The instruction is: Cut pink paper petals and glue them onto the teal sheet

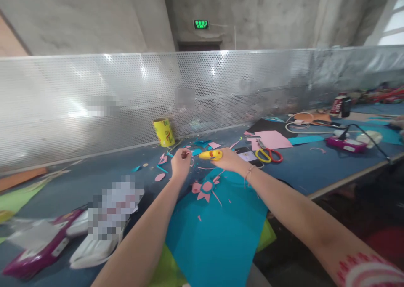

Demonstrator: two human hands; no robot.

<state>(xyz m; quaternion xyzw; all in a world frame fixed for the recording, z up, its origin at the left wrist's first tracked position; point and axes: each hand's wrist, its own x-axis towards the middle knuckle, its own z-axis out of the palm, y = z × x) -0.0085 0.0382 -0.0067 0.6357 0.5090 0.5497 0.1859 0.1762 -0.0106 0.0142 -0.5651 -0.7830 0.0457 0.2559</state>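
Observation:
My right hand [227, 160] is closed round a yellow glue gun [210, 155], whose nozzle points left. Opposite it, my left hand [179, 166] pinches a small dark brown piece [184, 154], too small to name. Between and below the hands lies a large blue sheet of paper [217, 232]. On its upper part is a pink paper cutout [203, 190] shaped like a flower, with a blue ring in it. A pink oval of paper [160, 177] and blue and pink scraps lie around my left hand.
Red-and-yellow scissors [269, 155] and pink paper [274, 139] lie to the right, beyond a phone-like device [248, 155]. A yellow roll [163, 132] stands by the perforated metal screen [120, 106]. Purple power strips [345, 144] with cables lie at right and front left.

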